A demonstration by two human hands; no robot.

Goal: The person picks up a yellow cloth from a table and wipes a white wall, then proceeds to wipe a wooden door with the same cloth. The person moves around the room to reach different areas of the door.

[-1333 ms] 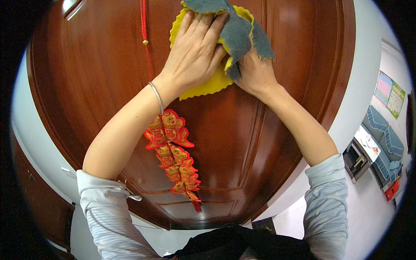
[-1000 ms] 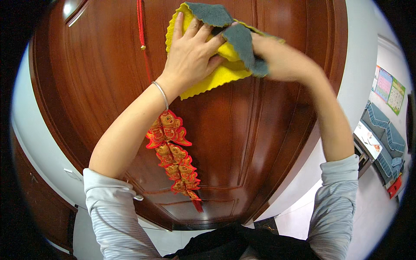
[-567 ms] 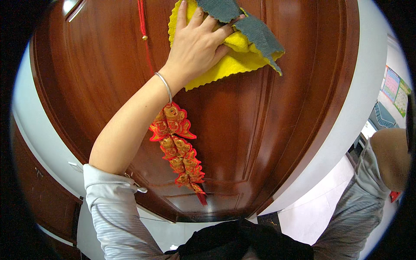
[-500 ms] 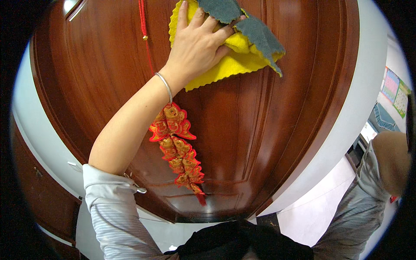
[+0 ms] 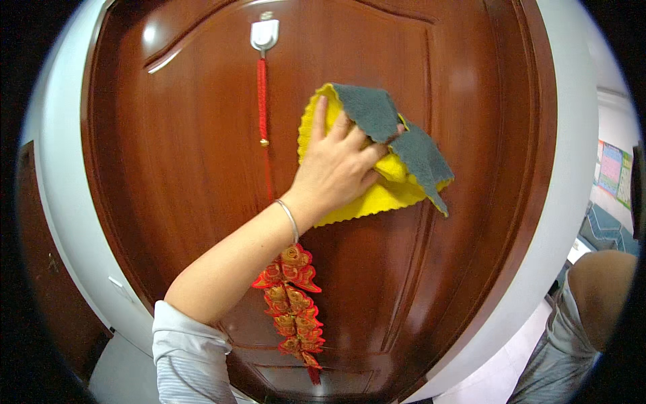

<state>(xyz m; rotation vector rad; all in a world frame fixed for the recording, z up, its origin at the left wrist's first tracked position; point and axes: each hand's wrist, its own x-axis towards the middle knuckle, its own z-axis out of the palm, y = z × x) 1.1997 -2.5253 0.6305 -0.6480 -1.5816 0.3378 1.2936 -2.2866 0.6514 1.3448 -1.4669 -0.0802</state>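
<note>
Closest to you, low left: rolled sleeve [image 5: 192, 350], bare forearm [image 5: 232, 273] reaching up. Far right edge: your bent right arm [image 5: 602, 296], right hand out of frame, can't tell what it's doing. So hands well apart, one alone on the cloth; ease the pressure and it could slip or drop.

Your left hand [image 5: 336, 161] is spread over the cloth [image 5: 393, 172], back toward you, fingers fanned, some tips tucked under folds; reads as pressing, not clenched. Cloth sits against the middle-upper part of the door [image 5: 222, 168], yellow side partly covered by grey flaps. Folds look loose, so bunching under the palm is likely if you push sideways.

Metal bangle [image 5: 289, 219] at your wrist: might knock or scratch the door if the wrist dips. Fish ornament [image 5: 293, 310] hangs just below it on a red cord [image 5: 263, 101], lower cord running behind your wrist; a sideways sweep could snag it, set it swinging or tug the silver hook [image 5: 264, 35].

Raised moulding [image 5: 428, 87] on the door could catch the cloth's right corner. Beyond, blue sofa [image 5: 602, 225] and wall posters [image 5: 612, 168], too far off to matter
</note>
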